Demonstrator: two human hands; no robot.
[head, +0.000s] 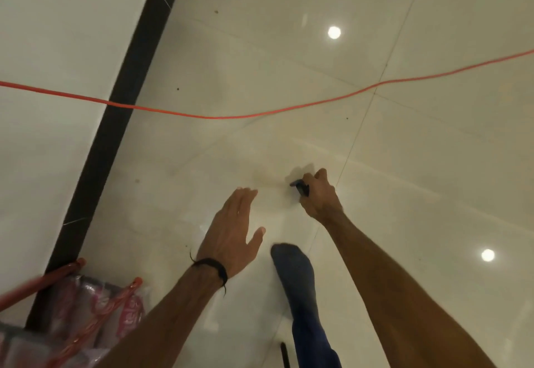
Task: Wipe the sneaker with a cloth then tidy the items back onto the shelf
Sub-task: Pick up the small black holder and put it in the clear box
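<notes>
Hands: my right hand grips a small dark object I cannot identify; left hand open, flat, beside it.

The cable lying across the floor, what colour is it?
Orange-red; the cable shows clearly in the head view, crossing pale glossy tiles.

Bare forearms, black thread band on left wrist, grey-blue sock, dark blue trouser leg.
</notes>
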